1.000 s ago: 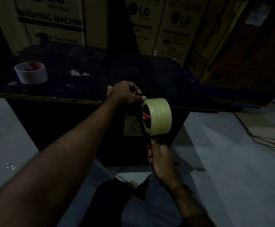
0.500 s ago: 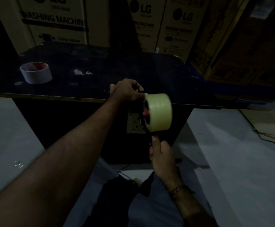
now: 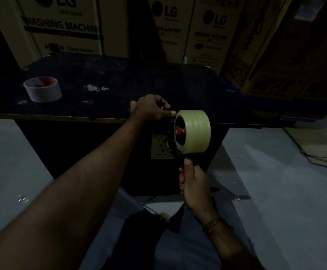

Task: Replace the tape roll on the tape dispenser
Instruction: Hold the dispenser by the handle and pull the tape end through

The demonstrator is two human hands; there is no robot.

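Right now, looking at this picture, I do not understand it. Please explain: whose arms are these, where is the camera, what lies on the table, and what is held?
There is no machine here. A person wears a camera on the head, so you look forward and down along that person's own arms. The right hand grips the red handle of a tape dispenser, which carries a full yellowish tape roll. The left hand pinches at the roll's top edge, probably the tape end, though the dim light hides it. On the dark table stands a nearly used-up white roll. Behind stand cardboard boxes printed for washing machines.
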